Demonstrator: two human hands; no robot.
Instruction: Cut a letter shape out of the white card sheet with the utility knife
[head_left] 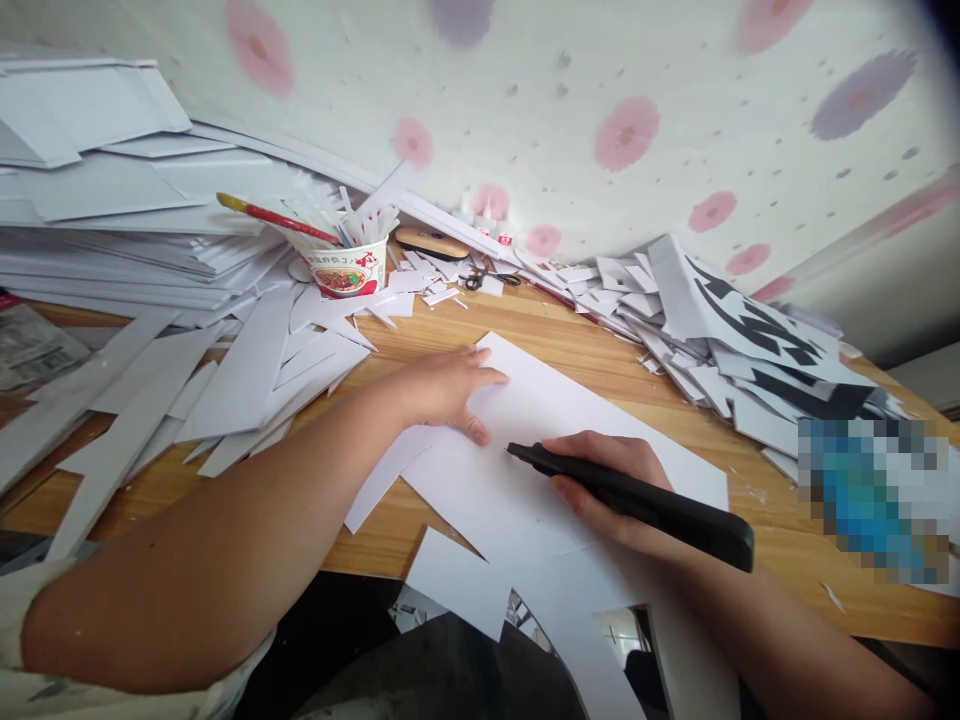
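Observation:
A large white foam board sheet lies on the wooden table, and its cut-out near part hangs over the front edge. My left hand rests on the sheet's far left side, fingers spread, pressing it flat. My right hand is closed around a black utility knife. The knife's tip points left and is at the sheet's surface, a little to the right of my left thumb. A smaller white offcut pokes out from beneath the sheet by my left forearm.
White board scraps and stacked sheets crowd the left. A paper cup holds strips and a red-handled brush. Scissors and small white bottles are near the wall. More scraps pile at right.

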